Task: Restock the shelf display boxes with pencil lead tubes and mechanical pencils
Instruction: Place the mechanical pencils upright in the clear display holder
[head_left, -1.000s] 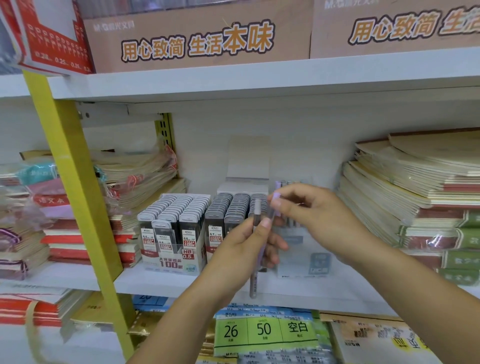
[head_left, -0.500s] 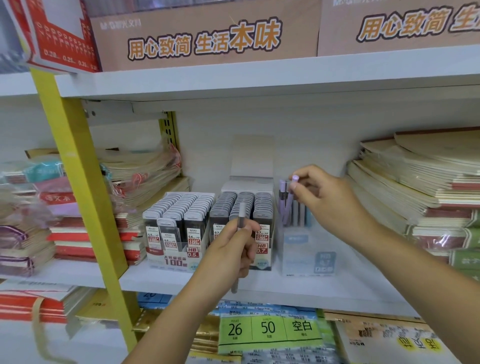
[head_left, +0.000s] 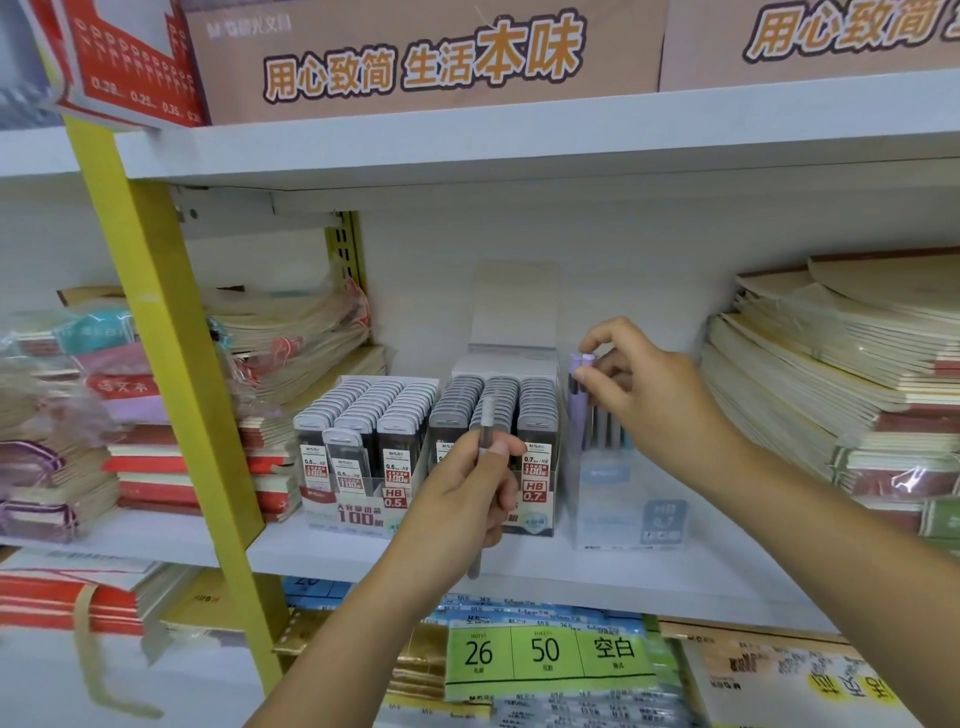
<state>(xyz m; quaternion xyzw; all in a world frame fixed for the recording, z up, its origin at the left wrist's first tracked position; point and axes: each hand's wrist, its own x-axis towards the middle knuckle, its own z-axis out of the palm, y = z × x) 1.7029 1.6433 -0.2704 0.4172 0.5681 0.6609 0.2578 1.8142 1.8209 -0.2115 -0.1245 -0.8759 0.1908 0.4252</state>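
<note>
Shelf (head_left: 701, 579) with lead tube boxes (head_left: 374, 447) at left. Left hand (head_left: 462, 499), fingers curled, grips a grey mechanical pencil (head_left: 487, 415) upright before them. Right hand (head_left: 649, 395) pinches the top of a purple pencil (head_left: 575, 415) standing in the clear display box (head_left: 613, 519).

Lead boxes (head_left: 363, 499) left of pencil box (head_left: 613, 514), on shelf (head_left: 675, 577) — notebooks (head_left: 857, 389) flanking

Stock count, middle shelf (head_left: 727, 571).
Two lead-tube boxes (head_left: 358, 512) (head_left: 535, 514), three rows each; one clear pencil box (head_left: 623, 499); one grey pencil (head_left: 487, 415).
</note>
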